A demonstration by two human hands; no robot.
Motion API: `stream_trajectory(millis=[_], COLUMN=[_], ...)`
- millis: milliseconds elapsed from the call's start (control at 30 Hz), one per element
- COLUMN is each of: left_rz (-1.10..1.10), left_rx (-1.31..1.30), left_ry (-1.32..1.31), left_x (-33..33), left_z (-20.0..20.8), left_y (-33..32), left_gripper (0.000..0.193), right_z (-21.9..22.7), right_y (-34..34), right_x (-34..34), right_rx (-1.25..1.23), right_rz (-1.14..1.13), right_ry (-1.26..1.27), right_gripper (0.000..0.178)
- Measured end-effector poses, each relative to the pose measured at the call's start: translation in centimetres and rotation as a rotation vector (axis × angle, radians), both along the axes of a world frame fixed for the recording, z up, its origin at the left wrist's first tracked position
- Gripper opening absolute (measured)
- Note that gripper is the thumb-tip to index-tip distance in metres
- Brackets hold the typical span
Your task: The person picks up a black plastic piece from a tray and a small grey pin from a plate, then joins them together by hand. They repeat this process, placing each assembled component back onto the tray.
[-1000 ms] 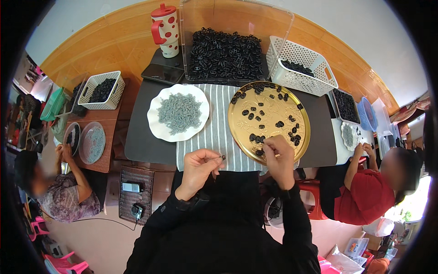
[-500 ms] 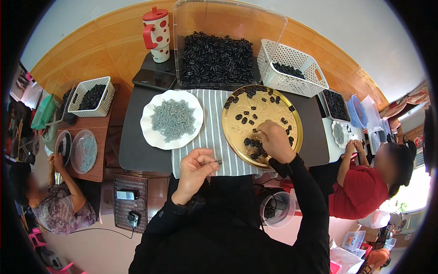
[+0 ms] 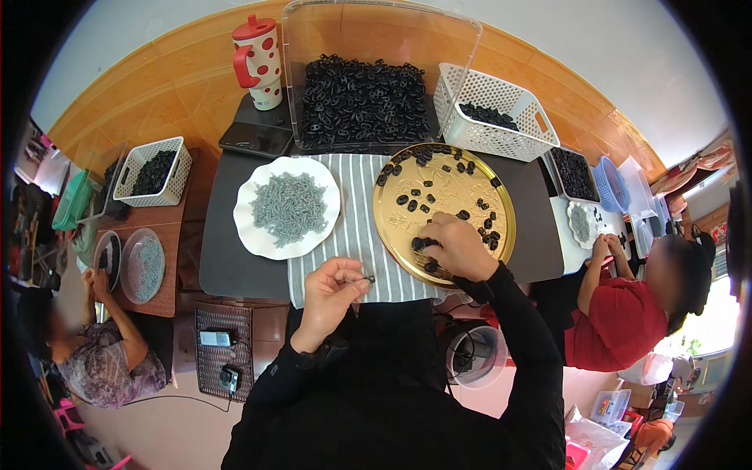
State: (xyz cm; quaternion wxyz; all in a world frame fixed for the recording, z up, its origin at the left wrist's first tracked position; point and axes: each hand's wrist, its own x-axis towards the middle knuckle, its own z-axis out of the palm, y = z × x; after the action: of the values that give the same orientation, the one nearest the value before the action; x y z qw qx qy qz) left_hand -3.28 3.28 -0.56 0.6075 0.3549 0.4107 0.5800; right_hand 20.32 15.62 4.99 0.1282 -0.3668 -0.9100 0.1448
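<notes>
My left hand [image 3: 323, 299] is closed over the striped cloth [image 3: 359, 211], pinching a small dark looped piece [image 3: 370, 279] between thumb and forefinger. To its right, my right hand [image 3: 462, 249] reaches into a round gold tray [image 3: 401, 225]. Its fingers are bent together over a cluster of small black oval pieces [image 3: 420, 244] and seem to pinch one; the fingertips are partly hidden. More black pieces [image 3: 412, 205] lie scattered across the tray. On the left stands a scalloped white plate [image 3: 245, 227] heaped with slim grey pieces [image 3: 290, 207] resembling screws.
Behind the plate and tray stand a clear bin [image 3: 462, 70] of black oval links [image 3: 364, 102] and a white basket [image 3: 501, 137]. A phone [image 3: 256, 139] and a spotted tumbler [image 3: 266, 70] are at the back left. One person sits at each side, at separate tables.
My right hand has shifted slightly left and down onto the cluster of black pieces in the tray. The left hand keeps its pinch. The whole view has drifted a little.
</notes>
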Motion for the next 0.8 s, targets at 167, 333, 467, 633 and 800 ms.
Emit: stream_trajectory(millis=[167, 333, 467, 633, 800], left_rz=[0.004, 0.016, 0.005, -0.01, -0.254], left_rx=[0.011, 0.025, 0.057, 0.055, 0.067], left_ry=[0.009, 0.012, 0.016, 0.025, 0.022], left_x=[0.2, 0.2, 0.3, -0.1, 0.8], left_z=[-0.1, -0.2, -0.4, 0.0, 3.4], left_y=[0.0, -0.1, 0.0, -0.2, -0.7], left_gripper=[0.025, 0.023, 0.022, 0.025, 0.035], right_z=[-0.3, -0.2, -0.6, 1.2, 2.6], right_y=[0.1, -0.1, -0.1, -1.7, -5.4], right_x=[0.2, 0.3, 1.3, 1.0, -0.8], right_rx=[-0.069, 0.006, -0.064, -0.833, -0.992], right_rz=[0.011, 0.05, -0.012, -0.143, -0.097], right_ry=[0.018, 0.012, 0.199, 0.668, 0.718], right_gripper=[0.02, 0.019, 0.015, 0.015, 0.017])
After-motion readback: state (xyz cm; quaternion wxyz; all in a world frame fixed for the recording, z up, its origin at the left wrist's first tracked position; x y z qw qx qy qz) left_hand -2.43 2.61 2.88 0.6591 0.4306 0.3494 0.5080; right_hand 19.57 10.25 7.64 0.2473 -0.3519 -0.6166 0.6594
